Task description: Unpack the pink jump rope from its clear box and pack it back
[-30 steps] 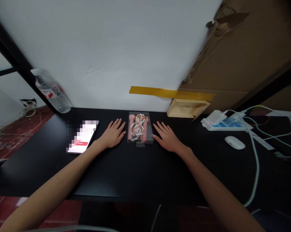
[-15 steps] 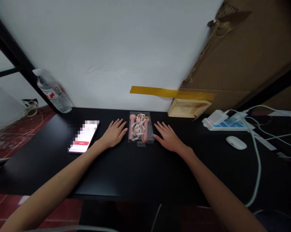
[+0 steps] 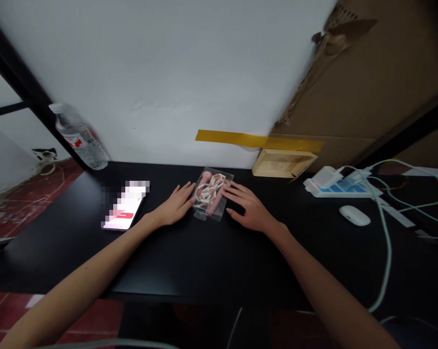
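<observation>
A clear plastic box (image 3: 200, 212) lies on the black table, turned at an angle. Inside it are two pink handles and a coil of pink and white beads, which looks like a beaded jump rope (image 3: 209, 191). Flat on the table to its left is my left hand (image 3: 175, 204), fingers stretched out, the fingertips against the box's left edge. From the right, my right hand (image 3: 251, 207) touches the box's right edge with its outstretched fingers, thumb apart and lower down. Neither hand is closed round the box.
Left of my hands lies a lit phone (image 3: 126, 208). A water bottle (image 3: 80, 138) leans at the back left. A shallow wooden tray (image 3: 273, 167) rests against the cardboard. To the right are a power strip (image 3: 338, 186) with cables and a white mouse-shaped case (image 3: 354, 215).
The box has turned clockwise from nearly square-on to a slant. My right fingers have moved left onto its edge, and my left fingers have come up against its left side.
</observation>
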`<action>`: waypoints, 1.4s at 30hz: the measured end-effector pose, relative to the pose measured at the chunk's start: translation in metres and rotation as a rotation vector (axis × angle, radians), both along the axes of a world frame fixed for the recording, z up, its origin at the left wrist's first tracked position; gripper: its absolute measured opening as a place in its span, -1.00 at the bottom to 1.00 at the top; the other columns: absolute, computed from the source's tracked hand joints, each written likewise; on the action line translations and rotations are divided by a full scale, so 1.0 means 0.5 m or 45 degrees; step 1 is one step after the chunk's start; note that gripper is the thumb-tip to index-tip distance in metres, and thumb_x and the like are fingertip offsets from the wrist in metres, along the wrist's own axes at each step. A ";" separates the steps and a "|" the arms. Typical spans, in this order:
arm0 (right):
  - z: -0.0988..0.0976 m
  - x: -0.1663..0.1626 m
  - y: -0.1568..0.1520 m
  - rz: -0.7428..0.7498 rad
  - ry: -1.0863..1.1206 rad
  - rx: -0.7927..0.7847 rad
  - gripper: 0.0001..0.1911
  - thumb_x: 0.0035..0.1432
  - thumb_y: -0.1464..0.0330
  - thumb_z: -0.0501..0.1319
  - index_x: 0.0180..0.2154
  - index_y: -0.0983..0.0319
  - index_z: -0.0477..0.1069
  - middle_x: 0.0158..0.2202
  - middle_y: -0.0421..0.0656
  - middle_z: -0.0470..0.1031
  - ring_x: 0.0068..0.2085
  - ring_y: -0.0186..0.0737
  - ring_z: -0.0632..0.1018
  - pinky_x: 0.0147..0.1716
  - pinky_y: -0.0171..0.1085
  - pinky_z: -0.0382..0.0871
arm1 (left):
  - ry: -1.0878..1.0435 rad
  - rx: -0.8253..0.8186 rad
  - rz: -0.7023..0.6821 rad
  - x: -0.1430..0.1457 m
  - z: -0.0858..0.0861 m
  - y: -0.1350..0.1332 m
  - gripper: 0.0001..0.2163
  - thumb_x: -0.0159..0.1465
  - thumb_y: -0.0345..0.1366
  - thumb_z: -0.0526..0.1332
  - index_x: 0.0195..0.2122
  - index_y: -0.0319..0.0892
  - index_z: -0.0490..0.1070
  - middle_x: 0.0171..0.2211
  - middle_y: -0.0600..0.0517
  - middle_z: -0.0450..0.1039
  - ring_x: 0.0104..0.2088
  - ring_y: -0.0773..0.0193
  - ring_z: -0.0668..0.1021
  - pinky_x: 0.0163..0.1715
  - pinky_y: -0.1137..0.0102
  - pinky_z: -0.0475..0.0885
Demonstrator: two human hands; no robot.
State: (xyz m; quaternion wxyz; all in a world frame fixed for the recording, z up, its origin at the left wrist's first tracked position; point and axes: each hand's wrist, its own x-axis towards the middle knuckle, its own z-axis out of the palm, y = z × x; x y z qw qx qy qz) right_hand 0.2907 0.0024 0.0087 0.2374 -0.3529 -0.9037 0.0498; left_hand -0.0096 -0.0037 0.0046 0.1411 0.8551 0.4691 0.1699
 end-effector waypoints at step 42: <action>-0.031 0.018 0.021 -0.130 -0.034 -0.052 -0.12 0.26 0.08 0.24 0.45 -0.02 -0.17 0.46 -0.13 0.02 0.42 0.08 0.14 0.34 0.16 0.16 | 0.111 0.347 -0.090 -0.032 -0.014 0.027 -0.43 0.50 -0.05 0.00 0.45 -0.13 -0.08 0.43 -0.17 0.01 0.43 0.03 0.06 0.36 0.00 -0.01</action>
